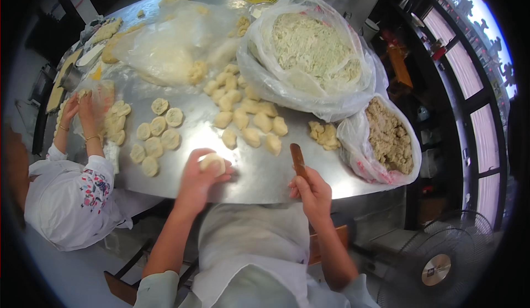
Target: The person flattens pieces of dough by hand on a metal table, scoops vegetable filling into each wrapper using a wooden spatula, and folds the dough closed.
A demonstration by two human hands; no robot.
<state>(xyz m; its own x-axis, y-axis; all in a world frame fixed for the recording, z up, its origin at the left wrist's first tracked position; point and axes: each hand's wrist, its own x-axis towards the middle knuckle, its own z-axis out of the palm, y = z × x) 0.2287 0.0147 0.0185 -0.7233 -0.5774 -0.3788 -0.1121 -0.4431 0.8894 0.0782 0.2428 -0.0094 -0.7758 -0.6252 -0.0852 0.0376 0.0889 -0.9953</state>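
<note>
My left hand (199,180) holds a round piece of pale dough (213,164) in its curled fingers, above the front of the metal table (256,175). A flat wooden stick (298,159) is gripped in my right hand (312,190), its free end pointing away from me. Beyond my hands lies a group of plain dough pieces (250,119). Several round, flattened pieces with speckled tops (154,146) sit to the left of my left hand. Right of the stick rests a lump of yellowish dough (324,135).
A large plastic-lined container holds a pale green-flecked mixture (314,47); a smaller bag of brown crumbly filling (389,138) stands at the right edge. Plastic sheeting covers dough (165,55) at the back. On the left, a co-worker's hands (80,105) handle dough. A fan (439,262) stands lower right.
</note>
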